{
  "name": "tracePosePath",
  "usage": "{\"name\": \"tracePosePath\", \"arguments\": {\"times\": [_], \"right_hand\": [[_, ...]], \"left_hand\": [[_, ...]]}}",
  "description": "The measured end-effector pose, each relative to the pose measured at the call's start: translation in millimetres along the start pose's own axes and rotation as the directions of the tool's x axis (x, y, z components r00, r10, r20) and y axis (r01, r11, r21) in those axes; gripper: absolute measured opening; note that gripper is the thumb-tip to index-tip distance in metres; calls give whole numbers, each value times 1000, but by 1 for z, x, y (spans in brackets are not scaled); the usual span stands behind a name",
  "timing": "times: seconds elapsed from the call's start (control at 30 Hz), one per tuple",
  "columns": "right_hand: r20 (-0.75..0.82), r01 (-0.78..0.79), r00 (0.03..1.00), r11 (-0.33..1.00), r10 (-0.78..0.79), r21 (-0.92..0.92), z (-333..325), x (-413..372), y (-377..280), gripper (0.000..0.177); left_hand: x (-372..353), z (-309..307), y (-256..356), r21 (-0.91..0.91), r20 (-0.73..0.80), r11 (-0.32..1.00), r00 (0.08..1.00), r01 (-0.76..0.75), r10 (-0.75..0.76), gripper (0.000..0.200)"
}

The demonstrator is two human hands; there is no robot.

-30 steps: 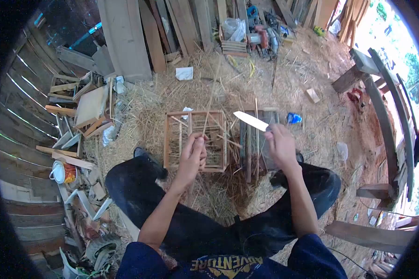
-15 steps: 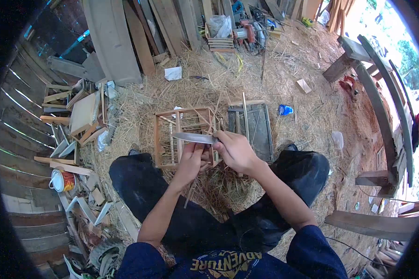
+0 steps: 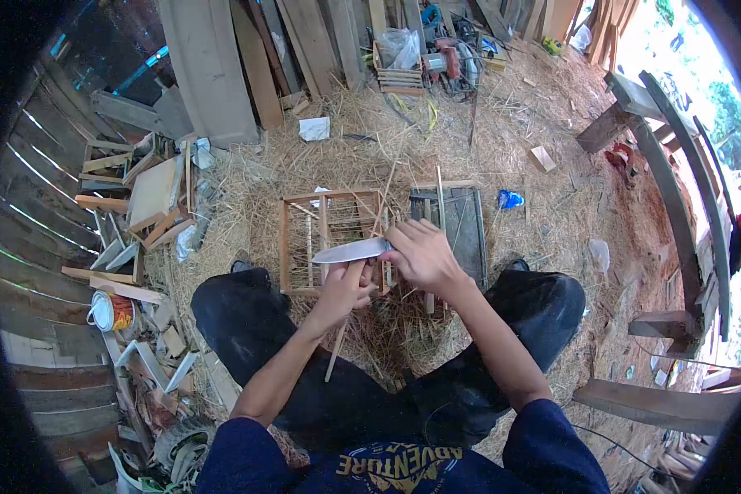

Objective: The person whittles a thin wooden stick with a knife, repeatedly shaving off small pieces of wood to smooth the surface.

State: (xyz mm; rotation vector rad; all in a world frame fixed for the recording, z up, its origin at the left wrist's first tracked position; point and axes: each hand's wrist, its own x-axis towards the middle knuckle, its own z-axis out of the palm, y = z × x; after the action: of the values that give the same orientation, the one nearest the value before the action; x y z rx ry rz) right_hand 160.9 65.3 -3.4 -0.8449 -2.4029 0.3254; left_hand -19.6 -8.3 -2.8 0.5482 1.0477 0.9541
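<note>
My right hand [image 3: 424, 257] is closed round the handle of a knife [image 3: 350, 251], whose broad blade points left across the fingertips of my other hand. My left hand [image 3: 342, 290] grips a thin wooden stick [image 3: 336, 354]; its lower end hangs over my leg, and the upper part runs up behind the blade. Just beyond both hands, a wooden frame [image 3: 286, 239] with slender bars sits on the straw-strewn ground. A dark framed panel [image 3: 467, 235] lies to its right with a thin strip across it.
Timber offcuts [image 3: 152, 198] are piled at the left near a paint bucket [image 3: 107, 313]. Boards [image 3: 210, 74] lean at the back beside a red power tool [image 3: 446, 62]. A blue wrapper [image 3: 510, 199] lies right of the panel. Curved beams [image 3: 675, 173] stand at the far right.
The knife blade has tilted to show more of its flat side, and my right hand has shifted slightly. The stick's lower end stands out more. The whole view has moved a little.
</note>
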Motion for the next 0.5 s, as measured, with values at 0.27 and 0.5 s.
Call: {"name": "tracePosePath", "arguments": {"times": [0.27,0.5], "right_hand": [[-326,-700,693,707,643,-96,-97,6,70,31],[-35,-380,925,925,380,-16,-37,-45,9,21]], "left_hand": [[-32,-24,14,95,59,995,997,-44,39,32],[-16,-29,8,-40,60,987,986,-153,156,29]]}}
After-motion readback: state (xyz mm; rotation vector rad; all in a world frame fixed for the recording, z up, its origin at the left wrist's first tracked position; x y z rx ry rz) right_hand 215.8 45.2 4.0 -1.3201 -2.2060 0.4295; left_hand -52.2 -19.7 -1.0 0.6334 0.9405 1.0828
